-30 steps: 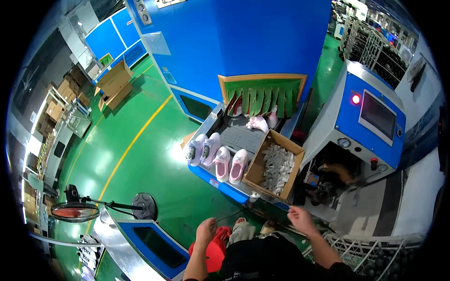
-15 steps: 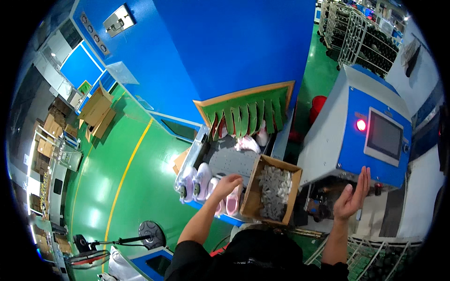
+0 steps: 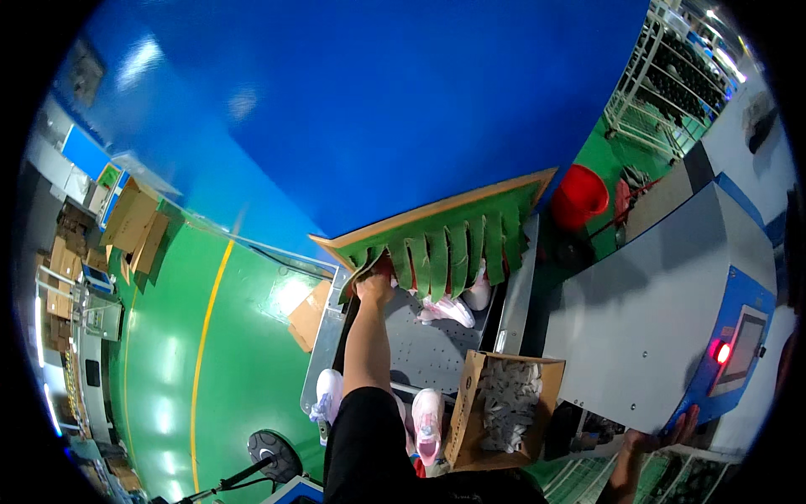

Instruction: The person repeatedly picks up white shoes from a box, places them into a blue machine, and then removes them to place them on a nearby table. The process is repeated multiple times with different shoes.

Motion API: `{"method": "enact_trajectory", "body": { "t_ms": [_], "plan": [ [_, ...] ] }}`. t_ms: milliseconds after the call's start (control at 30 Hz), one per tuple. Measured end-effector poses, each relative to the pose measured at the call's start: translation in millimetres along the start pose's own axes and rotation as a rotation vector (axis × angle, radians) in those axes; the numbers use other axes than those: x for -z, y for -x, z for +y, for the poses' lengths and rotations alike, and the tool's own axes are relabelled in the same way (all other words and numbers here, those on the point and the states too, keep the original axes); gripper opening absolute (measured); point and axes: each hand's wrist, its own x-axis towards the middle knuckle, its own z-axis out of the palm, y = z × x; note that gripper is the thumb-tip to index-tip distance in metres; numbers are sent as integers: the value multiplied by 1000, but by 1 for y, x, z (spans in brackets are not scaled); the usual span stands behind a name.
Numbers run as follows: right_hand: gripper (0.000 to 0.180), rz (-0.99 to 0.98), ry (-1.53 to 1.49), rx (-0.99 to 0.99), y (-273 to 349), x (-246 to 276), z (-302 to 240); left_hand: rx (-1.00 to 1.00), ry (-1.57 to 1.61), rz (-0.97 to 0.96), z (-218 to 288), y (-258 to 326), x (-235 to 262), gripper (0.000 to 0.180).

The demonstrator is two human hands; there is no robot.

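Note:
My left hand (image 3: 375,288) reaches in at the left end of a green strip curtain (image 3: 437,256); its fingers are hidden behind the strips. Below the curtain, pale pink-and-white sneakers (image 3: 449,312) lie on a dark perforated conveyor bed (image 3: 420,357). Nearer me, another sneaker (image 3: 427,420) stands to the right of my left arm, and a white-and-lilac sneaker (image 3: 327,395) to its left. My right hand (image 3: 667,433) is at the lower edge of a grey-and-blue control box (image 3: 646,328), fingers stretched out and nothing seen in them.
A cardboard box (image 3: 460,420) of small grey pieces (image 3: 508,407) sits right of the sneakers. The big blue machine (image 3: 378,101) rises above the curtain. A red bucket (image 3: 579,197) stands behind the control box, with wire racks (image 3: 663,84) beyond. A fan stand's base (image 3: 274,454) is at lower left.
My left hand has moved from above the front sneakers forward into the curtain. My right hand has dropped to the control box's lower edge. The view has shifted closer to the blue machine.

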Motion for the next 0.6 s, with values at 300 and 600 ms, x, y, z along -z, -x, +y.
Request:
{"method": "enact_trajectory", "body": {
  "t_ms": [300,600],
  "plan": [
    [63,14,24,36,-10,-8,-7,288,196,-288,-2,39,22,48],
    [58,56,-63,-7,-17,-14,-10,162,124,106,8,141,64,55]
  ]
}}
